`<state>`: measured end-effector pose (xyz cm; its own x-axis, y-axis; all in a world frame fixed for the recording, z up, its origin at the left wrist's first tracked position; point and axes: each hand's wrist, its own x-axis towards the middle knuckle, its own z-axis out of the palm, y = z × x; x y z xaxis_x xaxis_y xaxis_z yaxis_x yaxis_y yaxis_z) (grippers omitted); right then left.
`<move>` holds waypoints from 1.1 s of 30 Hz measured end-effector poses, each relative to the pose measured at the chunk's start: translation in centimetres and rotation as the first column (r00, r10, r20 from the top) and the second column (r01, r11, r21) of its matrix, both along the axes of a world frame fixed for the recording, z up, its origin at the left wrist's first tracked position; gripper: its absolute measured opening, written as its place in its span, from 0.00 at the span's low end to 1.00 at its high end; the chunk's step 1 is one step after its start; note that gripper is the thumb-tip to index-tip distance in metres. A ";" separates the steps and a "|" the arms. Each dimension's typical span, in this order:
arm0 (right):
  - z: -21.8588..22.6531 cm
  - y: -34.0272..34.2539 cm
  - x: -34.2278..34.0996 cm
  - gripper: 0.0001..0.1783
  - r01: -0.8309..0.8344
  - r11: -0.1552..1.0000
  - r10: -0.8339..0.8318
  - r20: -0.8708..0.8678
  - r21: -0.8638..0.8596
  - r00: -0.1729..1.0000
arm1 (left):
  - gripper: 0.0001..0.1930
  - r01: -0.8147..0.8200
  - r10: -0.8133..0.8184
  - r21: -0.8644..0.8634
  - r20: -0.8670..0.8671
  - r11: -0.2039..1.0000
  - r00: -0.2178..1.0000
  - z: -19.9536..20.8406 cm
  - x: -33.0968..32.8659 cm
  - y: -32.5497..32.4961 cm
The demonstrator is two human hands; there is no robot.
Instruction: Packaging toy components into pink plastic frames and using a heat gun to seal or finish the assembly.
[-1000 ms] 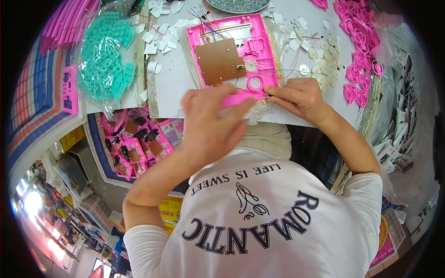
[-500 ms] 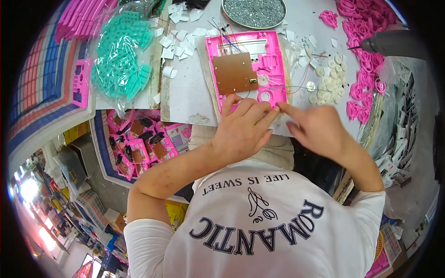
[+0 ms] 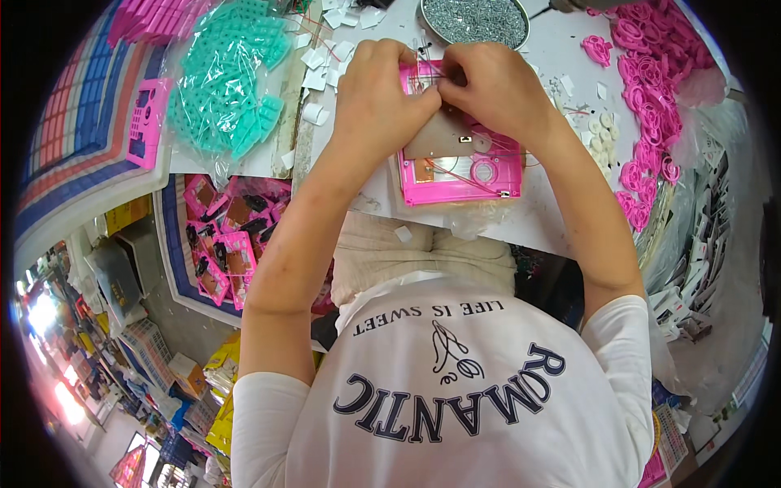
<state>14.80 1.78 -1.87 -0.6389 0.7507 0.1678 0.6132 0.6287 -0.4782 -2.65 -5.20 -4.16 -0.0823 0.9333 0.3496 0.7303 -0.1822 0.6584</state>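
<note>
A pink plastic casing (image 3: 488, 177) lies open on the white table, with a brown circuit board (image 3: 447, 145) and thin red wires inside it. My left hand (image 3: 381, 91) and my right hand (image 3: 493, 88) meet over the casing's far end, fingertips pinched together on the thin wires at its upper edge. Both hands cover the top half of the casing. What exactly sits between the fingertips is hidden.
A round metal dish of small screws (image 3: 476, 20) stands just beyond the hands. A bag of teal plastic parts (image 3: 228, 85) lies at left, pink parts (image 3: 647, 114) pile at right, and a bin of pink casings (image 3: 224, 240) sits below the table edge.
Both hands have moved from the casing's near end to its far end, and the view has shifted so the casing sits lower in the picture.
</note>
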 end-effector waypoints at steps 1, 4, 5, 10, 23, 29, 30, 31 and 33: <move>0.3 -0.4 0.2 0.10 0.044 0.998 -0.044 -0.001 -0.052 0.999 | 0.17 -0.013 0.012 -0.023 -0.039 1.000 0.999 -0.1 0.0 0.3; 0.2 -1.6 1.0 0.08 0.139 0.944 -0.199 -0.181 -0.298 0.963 | 0.19 -0.038 0.034 -0.042 -0.083 0.998 0.996 -0.7 0.1 0.8; -0.1 -2.1 1.4 0.07 0.055 0.975 -0.106 -0.235 -0.213 0.966 | 0.19 -0.045 0.041 -0.040 -0.087 0.998 0.995 -0.8 0.1 0.9; 0.1 -2.6 3.3 0.07 -0.310 0.951 0.301 -0.213 -0.007 0.930 | 0.17 -0.046 0.073 -0.187 0.141 0.981 0.987 -1.0 -0.4 1.5; 1.8 -2.9 2.7 0.21 -0.427 0.878 0.473 -0.263 0.215 0.841 | 0.08 0.205 -0.204 0.014 -0.049 0.979 0.978 0.9 -0.7 3.8; 0.5 1.3 2.4 0.13 -0.162 0.953 0.182 -0.059 0.258 0.981 | 0.14 0.239 -0.214 0.150 -0.164 0.960 0.963 0.7 -1.5 2.6; 0.6 1.3 2.4 0.11 -0.142 0.960 0.157 -0.043 0.241 0.987 | 0.14 0.219 -0.186 0.162 -0.198 0.962 0.962 1.0 -1.7 2.2; 0.6 1.1 2.3 0.10 -0.129 0.967 0.139 -0.032 0.222 0.990 | 0.14 0.205 -0.172 0.134 -0.221 0.970 0.960 1.2 -2.2 1.9; 0.7 0.8 2.2 0.08 -0.111 0.974 0.116 -0.010 0.196 0.993 | 0.13 0.175 -0.148 0.079 -0.266 0.981 0.952 1.7 -3.0 1.5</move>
<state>17.03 2.59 -1.19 -0.7127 0.6249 0.3186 0.5233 0.7762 -0.3517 -5.67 -3.70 -2.46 0.1722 0.8857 0.4312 0.8280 -0.3673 0.4237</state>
